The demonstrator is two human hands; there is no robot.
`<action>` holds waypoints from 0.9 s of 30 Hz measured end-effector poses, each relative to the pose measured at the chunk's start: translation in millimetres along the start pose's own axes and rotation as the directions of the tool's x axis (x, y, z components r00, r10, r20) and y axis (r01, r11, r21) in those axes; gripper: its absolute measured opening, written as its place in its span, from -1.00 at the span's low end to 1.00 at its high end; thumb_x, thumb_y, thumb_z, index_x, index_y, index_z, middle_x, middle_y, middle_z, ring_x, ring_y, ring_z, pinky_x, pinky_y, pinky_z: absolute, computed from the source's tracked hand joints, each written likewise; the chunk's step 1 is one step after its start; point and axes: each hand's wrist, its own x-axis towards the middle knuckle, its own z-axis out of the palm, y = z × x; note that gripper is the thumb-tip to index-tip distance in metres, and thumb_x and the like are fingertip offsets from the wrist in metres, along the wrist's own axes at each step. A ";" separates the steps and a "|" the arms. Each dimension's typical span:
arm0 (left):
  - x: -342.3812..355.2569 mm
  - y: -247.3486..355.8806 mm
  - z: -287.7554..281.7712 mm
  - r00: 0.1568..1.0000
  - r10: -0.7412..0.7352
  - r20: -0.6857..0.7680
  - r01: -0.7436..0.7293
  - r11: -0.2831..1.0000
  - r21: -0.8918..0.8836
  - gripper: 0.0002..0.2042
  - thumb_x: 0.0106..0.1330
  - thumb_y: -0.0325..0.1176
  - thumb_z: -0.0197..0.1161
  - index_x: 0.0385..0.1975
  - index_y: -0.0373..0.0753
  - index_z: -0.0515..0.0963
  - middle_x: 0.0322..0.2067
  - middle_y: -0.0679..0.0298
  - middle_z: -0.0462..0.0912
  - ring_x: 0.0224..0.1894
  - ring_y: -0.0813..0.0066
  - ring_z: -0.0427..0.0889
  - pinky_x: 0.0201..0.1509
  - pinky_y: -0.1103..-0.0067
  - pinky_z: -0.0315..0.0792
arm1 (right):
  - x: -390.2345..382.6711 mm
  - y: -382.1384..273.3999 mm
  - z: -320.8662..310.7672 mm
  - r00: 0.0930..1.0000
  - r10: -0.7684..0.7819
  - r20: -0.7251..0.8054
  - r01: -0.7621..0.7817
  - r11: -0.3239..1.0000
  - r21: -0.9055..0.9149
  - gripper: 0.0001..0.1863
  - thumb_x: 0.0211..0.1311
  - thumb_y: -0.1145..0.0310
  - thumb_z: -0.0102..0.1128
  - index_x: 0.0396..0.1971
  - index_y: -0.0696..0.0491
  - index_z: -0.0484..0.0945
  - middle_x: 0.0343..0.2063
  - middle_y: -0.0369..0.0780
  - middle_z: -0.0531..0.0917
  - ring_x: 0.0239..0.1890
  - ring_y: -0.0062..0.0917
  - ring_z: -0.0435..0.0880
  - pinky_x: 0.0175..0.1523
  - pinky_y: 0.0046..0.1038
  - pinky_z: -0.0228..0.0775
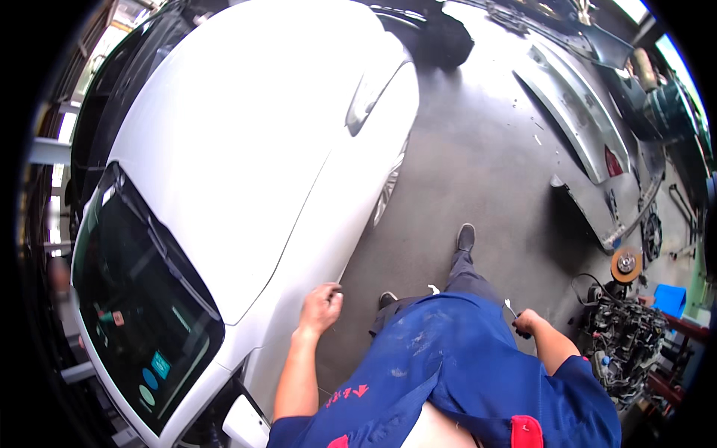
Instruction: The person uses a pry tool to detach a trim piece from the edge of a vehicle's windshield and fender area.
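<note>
My left hand (320, 308) is raised beside the front side of a white car (276, 149), its fingers curled in. Whether it touches the body panel I cannot tell, and what the fingers hold, if anything, is hidden. On the other side of my body, my right hand (526, 324) is closed around a slim metal tool (508, 307). A bright silver end of this tool sticks out past the fingers; its exact kind is too small to make out.
Grey floor (478, 164) lies ahead between the car and loose silver body panels (575, 112) at the right. A dismantled engine (624, 336), a rusty brake disc (626, 264) and a blue container (670, 299) stand at the right. The car's side mirror (245, 422) juts out at lower left.
</note>
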 end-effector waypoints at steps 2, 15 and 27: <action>59.1 38.6 41.1 0.906 0.001 0.424 -0.070 0.987 0.146 -0.67 0.33 -0.26 0.24 0.01 -0.27 0.65 -0.02 0.07 0.73 0.05 0.03 0.70 0.18 0.28 0.56 | -27.0 -32.8 -72.9 0.997 -0.033 -0.072 0.044 0.985 0.165 -0.84 0.29 0.40 0.20 -0.24 0.18 0.62 -0.55 -0.15 0.66 -0.58 -0.36 0.64 -0.51 -0.27 0.50; 461.1 241.5 99.9 0.855 0.021 0.518 -0.113 0.983 0.146 -0.68 0.36 -0.24 0.20 -0.01 -0.27 0.66 -0.03 -0.01 0.73 0.09 0.02 0.68 0.20 0.27 0.53 | 56.6 -183.3 -418.5 0.921 -0.146 -0.360 0.360 0.672 0.648 -0.73 0.30 0.45 0.21 -0.02 0.17 0.54 -0.45 -0.19 0.62 -0.46 -0.47 0.65 -0.35 -0.36 0.56; 952.0 454.5 -19.0 0.877 0.334 0.345 -0.340 0.939 -0.045 -0.71 0.34 -0.25 0.18 -0.06 -0.27 0.65 -0.03 0.02 0.71 0.09 0.02 0.66 0.17 0.25 0.54 | 113.2 -352.7 -673.7 0.905 -0.103 -0.412 0.302 0.839 0.453 -0.61 0.23 0.36 0.35 0.04 0.18 0.68 -0.23 -0.17 0.77 -0.19 -0.44 0.73 -0.01 -0.39 0.56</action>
